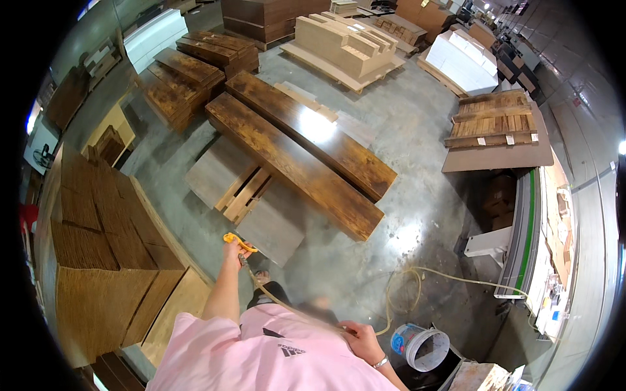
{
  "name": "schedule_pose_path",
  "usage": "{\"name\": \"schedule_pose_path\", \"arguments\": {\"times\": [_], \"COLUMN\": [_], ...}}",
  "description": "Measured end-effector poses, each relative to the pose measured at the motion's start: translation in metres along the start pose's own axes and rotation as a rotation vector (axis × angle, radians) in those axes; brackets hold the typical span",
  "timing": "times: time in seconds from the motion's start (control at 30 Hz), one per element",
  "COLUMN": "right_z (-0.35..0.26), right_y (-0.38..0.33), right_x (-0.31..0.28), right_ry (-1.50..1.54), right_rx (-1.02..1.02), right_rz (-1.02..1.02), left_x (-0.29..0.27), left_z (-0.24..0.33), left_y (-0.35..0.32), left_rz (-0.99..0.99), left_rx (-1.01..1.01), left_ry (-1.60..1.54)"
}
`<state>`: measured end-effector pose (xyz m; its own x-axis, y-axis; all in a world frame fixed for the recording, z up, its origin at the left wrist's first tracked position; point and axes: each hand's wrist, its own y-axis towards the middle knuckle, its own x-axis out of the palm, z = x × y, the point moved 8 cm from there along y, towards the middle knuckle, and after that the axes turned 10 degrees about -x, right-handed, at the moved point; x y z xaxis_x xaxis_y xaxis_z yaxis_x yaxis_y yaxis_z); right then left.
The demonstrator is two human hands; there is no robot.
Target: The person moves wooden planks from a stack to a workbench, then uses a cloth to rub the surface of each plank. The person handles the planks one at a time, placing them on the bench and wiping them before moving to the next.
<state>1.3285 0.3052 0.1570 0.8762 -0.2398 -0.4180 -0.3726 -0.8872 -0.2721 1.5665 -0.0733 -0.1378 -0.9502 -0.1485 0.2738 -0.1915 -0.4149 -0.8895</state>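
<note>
My left hand (236,251) reaches forward, its fingers wrapped round a yellow air blow gun (229,238). From the gun's lower end a pale air hose (272,296) runs back across my pink shirt. Near my waist, my right hand (360,341) is closed on that hose. Ahead of the gun lies a grey board (277,225) on a pallet (244,195). Across it rest two stacks of long brown wood-grain panels, the nearer stack (293,166) and the farther stack (313,130), side by side.
Stacked brown boards (104,287) stand close on my left. A white bucket (427,348) lies tipped at my right, with a hose loop (390,293) on the floor nearby. A machine edge with a green strip (527,228) runs along the right. Farther off are raw-board stacks (345,45).
</note>
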Motion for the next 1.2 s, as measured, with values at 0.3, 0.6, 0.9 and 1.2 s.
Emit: {"name": "schedule_pose_path", "arguments": {"times": [0.3, 0.6, 0.9, 1.2], "right_z": [-0.046, -0.152, -0.254, -0.281], "right_y": [0.117, 0.278, 0.403, 0.451], "right_x": [0.086, 0.229, 0.275, 0.283], "right_ry": [-0.012, 0.099, -0.217, 0.048], "right_rx": [-0.06, -0.024, -0.144, -0.034], "right_rz": [-0.038, -0.044, -0.17, -0.105], "left_x": [0.0, 0.053, 0.087, 0.133], "left_z": [0.17, 0.411, 0.53, 0.531], "left_y": [0.038, 0.114, 0.196, 0.247], "left_rz": [-0.075, -0.128, -0.141, -0.155], "left_rx": [0.103, 0.231, 0.216, 0.138], "left_ry": [0.044, 0.211, 0.224, 0.256]}}
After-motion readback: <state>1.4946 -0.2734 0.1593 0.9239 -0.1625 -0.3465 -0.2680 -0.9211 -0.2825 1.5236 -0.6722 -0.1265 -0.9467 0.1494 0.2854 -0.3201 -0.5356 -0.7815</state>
